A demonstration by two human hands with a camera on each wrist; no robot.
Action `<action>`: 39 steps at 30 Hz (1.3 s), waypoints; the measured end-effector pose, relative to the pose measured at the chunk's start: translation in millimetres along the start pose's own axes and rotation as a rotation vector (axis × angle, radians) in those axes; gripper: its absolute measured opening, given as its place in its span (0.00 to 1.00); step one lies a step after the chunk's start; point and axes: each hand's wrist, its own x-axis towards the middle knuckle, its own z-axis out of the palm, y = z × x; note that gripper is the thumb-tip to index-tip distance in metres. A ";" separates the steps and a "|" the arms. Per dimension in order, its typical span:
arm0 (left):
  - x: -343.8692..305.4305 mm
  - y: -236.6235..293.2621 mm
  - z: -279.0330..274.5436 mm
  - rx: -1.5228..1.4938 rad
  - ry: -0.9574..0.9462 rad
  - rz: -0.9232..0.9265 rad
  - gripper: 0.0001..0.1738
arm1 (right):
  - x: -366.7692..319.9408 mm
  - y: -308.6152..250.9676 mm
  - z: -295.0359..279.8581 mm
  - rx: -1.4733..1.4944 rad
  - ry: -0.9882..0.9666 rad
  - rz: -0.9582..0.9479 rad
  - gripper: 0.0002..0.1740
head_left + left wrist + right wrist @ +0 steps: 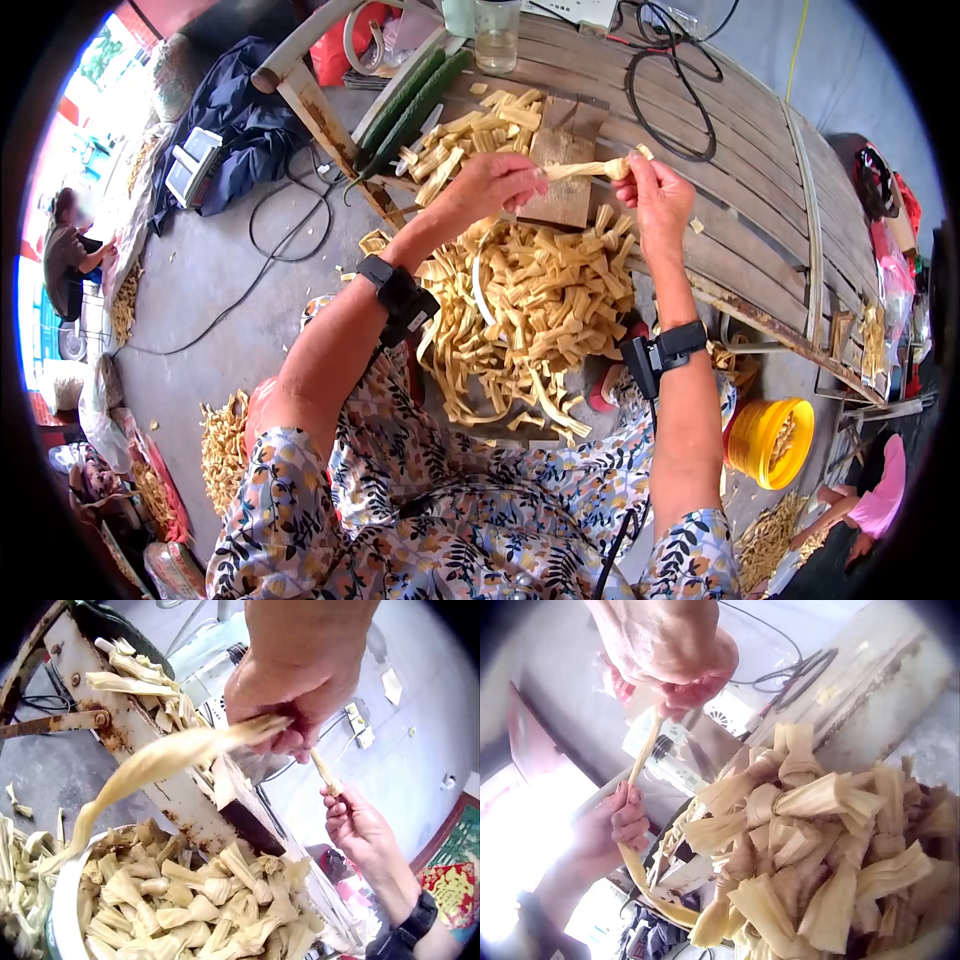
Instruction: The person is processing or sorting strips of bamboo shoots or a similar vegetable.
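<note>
Between my hands a pale yellow, flexible strip [580, 170] is stretched taut above the wooden block [555, 205]. My left hand [490, 186] pinches one end; in the left wrist view its loose tail [154, 765] hangs down past the wrist. At the other end, my right hand [660, 200] holds the strip by a knot [618, 168] between thumb and fingers. Directly below the hands is a heap of knotted strips [560, 290], which fills a tub with a white rim [69, 889]. Longer loose strips [475, 380] hang over its near side.
On the slatted bench [740, 225] lie a pile of short strips [510, 120], two cucumbers [415, 105], a glass of liquid [497, 45] and a black cable [640, 100]. A yellow bucket [745, 440] stands at the right. Two other people sit at the far left and right.
</note>
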 end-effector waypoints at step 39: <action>-15.1 12.7 22.2 0.450 0.165 0.197 0.06 | -17.1 -12.3 -19.0 -0.486 -0.343 -0.212 0.11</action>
